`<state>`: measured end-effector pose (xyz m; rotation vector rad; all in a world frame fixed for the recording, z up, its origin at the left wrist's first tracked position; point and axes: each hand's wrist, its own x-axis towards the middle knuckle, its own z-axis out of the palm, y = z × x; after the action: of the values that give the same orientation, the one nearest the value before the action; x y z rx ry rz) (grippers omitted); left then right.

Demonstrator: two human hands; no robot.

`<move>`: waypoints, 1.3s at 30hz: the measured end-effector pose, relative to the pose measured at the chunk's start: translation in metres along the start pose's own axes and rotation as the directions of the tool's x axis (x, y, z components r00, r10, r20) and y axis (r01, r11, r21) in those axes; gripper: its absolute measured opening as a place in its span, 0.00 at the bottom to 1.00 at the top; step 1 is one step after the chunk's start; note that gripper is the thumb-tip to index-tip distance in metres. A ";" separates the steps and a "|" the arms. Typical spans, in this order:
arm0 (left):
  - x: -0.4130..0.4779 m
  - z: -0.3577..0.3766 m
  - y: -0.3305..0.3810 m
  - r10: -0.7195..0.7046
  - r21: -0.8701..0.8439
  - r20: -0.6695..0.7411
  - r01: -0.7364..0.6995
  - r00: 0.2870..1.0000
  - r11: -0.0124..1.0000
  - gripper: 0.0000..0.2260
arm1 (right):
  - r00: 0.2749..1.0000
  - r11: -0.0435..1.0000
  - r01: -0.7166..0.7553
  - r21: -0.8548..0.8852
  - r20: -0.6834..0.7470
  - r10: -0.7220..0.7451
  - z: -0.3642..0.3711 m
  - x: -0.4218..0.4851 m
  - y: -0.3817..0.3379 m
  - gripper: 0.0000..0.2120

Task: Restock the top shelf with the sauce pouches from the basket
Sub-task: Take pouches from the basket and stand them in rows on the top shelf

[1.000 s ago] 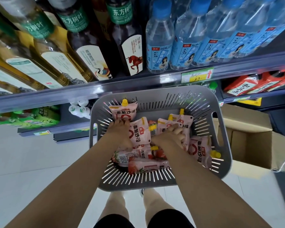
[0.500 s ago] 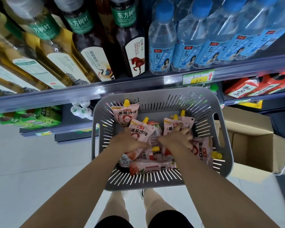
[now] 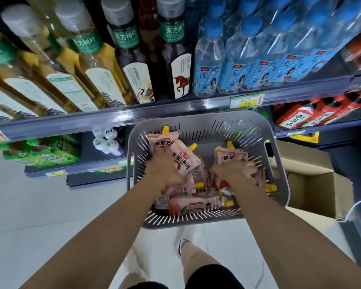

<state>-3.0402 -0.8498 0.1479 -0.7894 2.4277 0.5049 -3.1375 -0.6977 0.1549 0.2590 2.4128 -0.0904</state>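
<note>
A grey slotted basket stands on the floor below the shelves, holding several pink tomato sauce pouches with yellow caps. Both of my hands are inside it. My left hand grips one pouch, which stands tilted with its cap pointing up and right. My right hand grips another pouch at the right side of the basket. More pouches lie flat beneath, one along the near wall.
A shelf edge with a yellow price tag runs just beyond the basket, stocked with tea bottles and water bottles. An open cardboard box sits right of the basket. Lower shelves hold green packs and red packs.
Both hands closed on pouches and lifted them a little; the left pouch now stands more upright. The view shifted, bringing the basket lower and to the right.
</note>
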 end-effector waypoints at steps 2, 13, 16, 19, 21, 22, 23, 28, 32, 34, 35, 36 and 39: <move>-0.011 -0.014 0.002 0.056 -0.012 -0.073 -0.057 0.996 0.998 0.55 | 0.999 0.998 0.006 0.057 -0.035 -0.004 -0.015 -0.017 0.003 0.50; -0.138 -0.132 -0.077 0.221 0.002 -0.643 -0.288 0.733 0.958 0.54 | 0.914 0.913 0.288 0.289 -0.368 -0.171 -0.047 -0.207 -0.015 0.53; -0.181 -0.163 -0.122 0.171 -0.043 -0.769 -0.318 0.615 0.947 0.50 | 0.857 0.867 0.390 0.309 -0.467 -0.219 -0.049 -0.269 -0.034 0.54; -0.220 -0.190 -0.169 0.077 -0.133 -0.847 -0.350 0.526 0.927 0.49 | 0.756 0.790 0.536 0.298 -0.586 -0.292 -0.049 -0.325 -0.058 0.51; -0.242 -0.206 -0.197 0.021 -0.173 -0.881 -0.364 0.472 0.915 0.48 | 0.681 0.745 0.613 0.264 -0.654 -0.329 -0.048 -0.357 -0.075 0.51; -0.251 -0.213 -0.209 -0.004 -0.192 -0.894 -0.374 0.448 0.907 0.47 | 0.643 0.723 0.646 0.244 -0.685 -0.343 -0.048 -0.373 -0.084 0.52; -0.261 -0.220 -0.220 -0.027 -0.208 -0.906 -0.386 0.423 0.899 0.46 | 0.601 0.699 0.680 0.222 -0.715 -0.358 -0.049 -0.387 -0.093 0.53; -0.290 -0.257 -0.262 -0.127 -0.290 -0.924 -0.443 0.361 0.848 0.51 | 0.411 0.531 0.835 0.146 -0.806 -0.426 -0.062 -0.448 -0.134 0.54; -0.292 -0.293 -0.281 -0.199 -0.322 -0.936 -0.479 0.290 0.817 0.51 | 0.306 0.411 0.905 0.110 -0.839 -0.450 -0.082 -0.474 -0.163 0.51; -0.284 -0.314 -0.287 -0.235 -0.333 -0.938 -0.476 0.254 0.814 0.50 | 0.272 0.357 0.928 0.107 -0.849 -0.453 -0.093 -0.479 -0.179 0.51; -0.279 -0.324 -0.289 -0.251 -0.339 -0.938 -0.478 0.241 0.810 0.49 | 0.257 0.325 0.939 0.111 -0.855 -0.451 -0.098 -0.480 -0.188 0.51; -0.272 -0.336 -0.291 -0.267 -0.347 -0.936 -0.484 0.229 0.803 0.49 | 0.244 0.295 0.949 0.116 -0.861 -0.447 -0.104 -0.480 -0.197 0.51; -0.247 -0.371 -0.294 -0.338 -0.387 -0.922 -0.508 0.190 0.770 0.47 | 0.223 0.223 0.966 0.135 -0.869 -0.442 -0.121 -0.475 -0.230 0.51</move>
<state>-2.8241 -1.1500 0.5325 -1.7063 3.5960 1.2531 -2.9136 -0.9829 0.5573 -0.9192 2.8170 -1.7474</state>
